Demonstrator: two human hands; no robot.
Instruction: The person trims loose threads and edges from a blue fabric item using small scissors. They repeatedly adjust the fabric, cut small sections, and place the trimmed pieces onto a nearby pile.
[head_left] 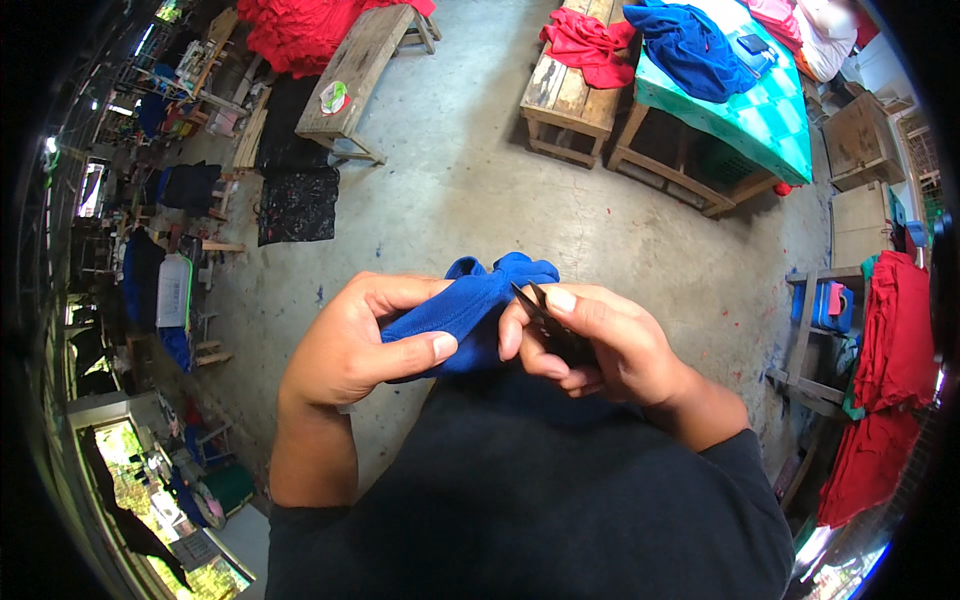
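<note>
Bunched blue fabric with a stitched seam is pinched in my left hand, the thumb on top and the fingers behind. It looks like part of a garment, but its lower portion is hidden against my dark shirt. In my right hand is a pair of small black thread snips, gripped between thumb and curled fingers. The two pointed blades stand slightly apart and face up and left, close beside the fabric. Whether the tips touch the cloth I cannot tell.
Ahead to the left, a wooden bench stands near a red cloth heap. A table with a teal cover bears blue cloth, beside a low bench. Red garments hang at right. Sewing machines line the left side.
</note>
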